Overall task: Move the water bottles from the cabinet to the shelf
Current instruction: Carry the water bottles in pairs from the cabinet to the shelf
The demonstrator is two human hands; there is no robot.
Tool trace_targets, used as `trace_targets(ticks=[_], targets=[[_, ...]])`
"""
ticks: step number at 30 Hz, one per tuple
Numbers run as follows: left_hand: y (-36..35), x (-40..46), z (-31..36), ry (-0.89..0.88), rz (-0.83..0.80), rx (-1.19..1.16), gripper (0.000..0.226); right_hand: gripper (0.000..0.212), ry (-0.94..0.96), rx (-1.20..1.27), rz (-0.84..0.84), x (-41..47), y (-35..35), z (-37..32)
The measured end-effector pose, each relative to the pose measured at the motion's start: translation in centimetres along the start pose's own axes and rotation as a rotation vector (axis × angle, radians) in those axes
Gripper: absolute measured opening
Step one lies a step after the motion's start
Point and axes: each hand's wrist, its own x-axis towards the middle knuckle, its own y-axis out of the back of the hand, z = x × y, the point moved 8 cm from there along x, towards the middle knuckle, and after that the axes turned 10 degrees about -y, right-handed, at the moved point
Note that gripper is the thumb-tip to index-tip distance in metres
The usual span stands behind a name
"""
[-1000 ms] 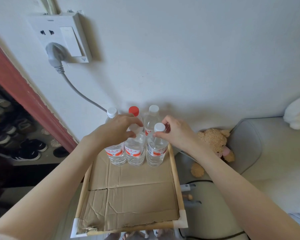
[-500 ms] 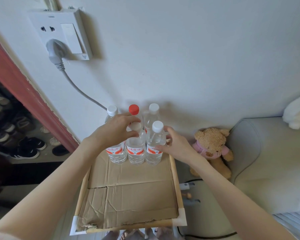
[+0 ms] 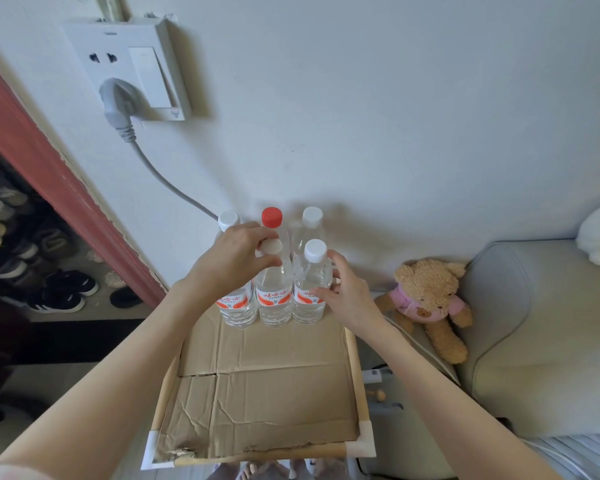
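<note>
Six clear plastic water bottles (image 3: 274, 289) clustered frame centre, on cardboard-lined wooden shelf (image 3: 264, 393). Left hand (image 3: 236, 258) pinches middle bottle's neck; right hand (image 3: 340, 289) fingers straight against right bottle. Full, heavy, slippery: grip waist.

Clear water bottles (image 3: 272, 299) wear red-and-white labels; one red cap (image 3: 271, 216) (twelve o'clock) among white caps (image 3: 315, 250). Brown cardboard (image 3: 264, 386), tan teddy bear (image 3: 426, 299) in pink at three o'clock.

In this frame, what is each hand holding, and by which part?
Left hand grips the front middle bottle at its neck, below the cap. Right hand touches the front right bottle on its side, fingers straight.
</note>
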Motion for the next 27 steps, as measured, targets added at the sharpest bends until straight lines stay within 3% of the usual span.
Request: trace_targets(ticks=[10, 27], targets=[[-0.3, -0.1, 0.0, -0.01, -0.026, 0.007, 0.031, 0.065, -0.006, 0.07, -0.015, -0.1, 0.2, 0.0], [-0.1, -0.6, -0.3, -0.025, 0.012, 0.027, 0.032, 0.045, -0.066, 0.175, 0.049, -0.4, -0.3, 1.4]])
